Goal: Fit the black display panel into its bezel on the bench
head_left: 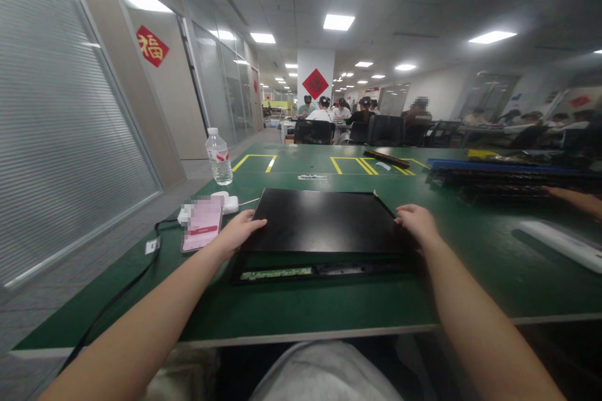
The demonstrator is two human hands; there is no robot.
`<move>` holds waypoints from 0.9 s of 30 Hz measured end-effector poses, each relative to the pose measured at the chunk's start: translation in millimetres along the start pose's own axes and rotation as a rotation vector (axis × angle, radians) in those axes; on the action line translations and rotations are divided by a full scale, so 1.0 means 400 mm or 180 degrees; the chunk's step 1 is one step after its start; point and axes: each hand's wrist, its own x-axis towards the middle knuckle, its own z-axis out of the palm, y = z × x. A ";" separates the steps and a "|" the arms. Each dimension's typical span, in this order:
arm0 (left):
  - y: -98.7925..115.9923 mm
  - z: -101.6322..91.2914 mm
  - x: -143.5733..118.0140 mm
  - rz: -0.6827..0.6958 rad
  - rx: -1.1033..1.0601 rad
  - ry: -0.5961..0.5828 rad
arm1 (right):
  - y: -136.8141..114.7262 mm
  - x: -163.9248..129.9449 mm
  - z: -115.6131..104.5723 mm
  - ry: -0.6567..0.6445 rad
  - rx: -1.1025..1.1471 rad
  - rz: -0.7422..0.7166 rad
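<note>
My left hand (244, 227) grips the left edge of a black panel (324, 219), thumb laid over the top, and my right hand (416, 220) pinches its right edge between thumb and fingertips. What the fingers do underneath is hidden from me. The panel lies in front of me, over the middle of the green counter (305, 313), held between both hands. I cannot tell how much of its weight the counter bears.

Just on my side of its near edge is a long strip with a green circuit board (277, 274) along its left part. The board is bare, so if my hold loosened or one side dropped, I judge the panel's edge could come down on it and scrape or crack it. Uneven pulling could bend the panel too, since it looks thin and I have it only by the sides. At its far right corner a small pale piece (375, 194) sticks up and might snag or tear if I slid my right hand along.

To my left, the phone (202, 225) lies close to my wrist, and a sideways swing could shove it. The water bottle (219, 160) stands farther back; a knock from the panel's corner could tip it. Off to the right, a co-worker's hand (571, 197) reaches in.
</note>
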 end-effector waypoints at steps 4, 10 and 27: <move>-0.008 -0.007 0.011 -0.0016 0.0010 0.0040 | -0.018 -0.018 -0.008 0.0023 -0.0158 -0.0018; -0.016 -0.009 0.020 0.0016 -0.0024 0.0019 | -0.028 -0.034 -0.013 0.0119 -0.0366 -0.0181; -0.021 -0.012 0.023 0.0059 -0.0031 -0.0086 | -0.032 -0.039 -0.016 0.0054 -0.0424 -0.0244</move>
